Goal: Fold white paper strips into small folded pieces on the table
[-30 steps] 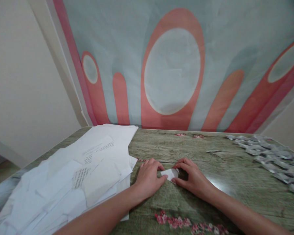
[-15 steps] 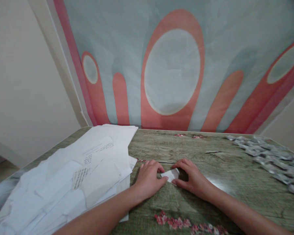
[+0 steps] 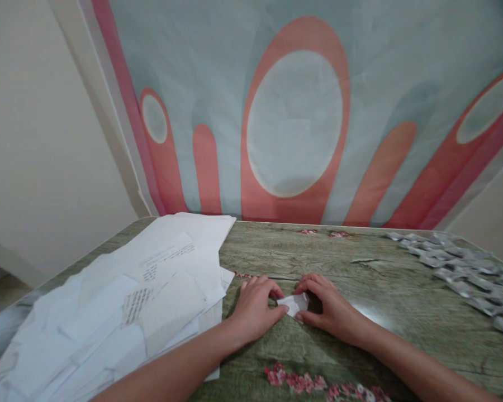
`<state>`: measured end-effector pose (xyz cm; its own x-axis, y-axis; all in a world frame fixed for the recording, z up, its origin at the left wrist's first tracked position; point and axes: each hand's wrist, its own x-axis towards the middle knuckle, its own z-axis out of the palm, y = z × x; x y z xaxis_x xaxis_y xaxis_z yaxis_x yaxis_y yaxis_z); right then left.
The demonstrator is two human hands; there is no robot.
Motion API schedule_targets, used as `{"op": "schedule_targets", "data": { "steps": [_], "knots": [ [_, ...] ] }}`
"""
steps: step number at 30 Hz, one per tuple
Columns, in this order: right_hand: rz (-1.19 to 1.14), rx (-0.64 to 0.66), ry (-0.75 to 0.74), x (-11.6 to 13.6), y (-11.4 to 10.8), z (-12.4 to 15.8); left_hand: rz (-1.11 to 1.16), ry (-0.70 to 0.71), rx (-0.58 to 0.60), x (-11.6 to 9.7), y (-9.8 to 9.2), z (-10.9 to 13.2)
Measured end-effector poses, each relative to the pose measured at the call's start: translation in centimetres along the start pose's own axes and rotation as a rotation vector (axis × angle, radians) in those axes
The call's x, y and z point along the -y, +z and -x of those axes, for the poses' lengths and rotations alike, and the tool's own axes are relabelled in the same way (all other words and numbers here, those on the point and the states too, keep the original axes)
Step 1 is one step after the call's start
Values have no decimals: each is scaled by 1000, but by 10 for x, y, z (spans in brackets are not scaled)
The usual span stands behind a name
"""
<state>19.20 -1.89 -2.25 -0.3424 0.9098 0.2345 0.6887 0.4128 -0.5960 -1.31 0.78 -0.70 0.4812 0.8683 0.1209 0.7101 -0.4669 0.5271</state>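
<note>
A small folded piece of white paper [image 3: 294, 305] lies low over the wood-patterned table [image 3: 276, 251], between my two hands. My left hand [image 3: 256, 309] grips its left end, with the thumb on the near edge and the fingers curled behind. At the right end, my right hand [image 3: 327, 304] pinches the paper between its thumb and curled fingers. The paper shows a crease and slightly raised edges.
A big heap of loose white sheets [image 3: 180, 234], some printed, covers the left of the table. Rows of folded grey-white paper pieces [image 3: 456, 268] lie at the right. Behind the table hangs a grey and red patterned sheet [image 3: 369, 72].
The small paper has shifted and turned slightly to the right between my fingers. My right fingers have moved a little along its far edge. Both arms have stayed nearly in place.
</note>
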Motion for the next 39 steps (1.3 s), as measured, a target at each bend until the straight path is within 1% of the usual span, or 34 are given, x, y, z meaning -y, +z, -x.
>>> {"op": "schedule_targets", "data": {
  "steps": [7,20,25,33,39],
  "knots": [
    [-9,-19,-12,-2,3,2,17,50,-3,-2,-1,1],
    [8,-29,4,3,3,4,43,162,23,-3,1,3],
    [34,11,-55,9,-2,5,25,188,29,-6,-2,5],
    [205,3,-162,11,-3,9,-109,261,26,-9,-4,8],
    [276,3,-188,11,-2,10,-209,344,36,-11,-6,10]
  ]
}}
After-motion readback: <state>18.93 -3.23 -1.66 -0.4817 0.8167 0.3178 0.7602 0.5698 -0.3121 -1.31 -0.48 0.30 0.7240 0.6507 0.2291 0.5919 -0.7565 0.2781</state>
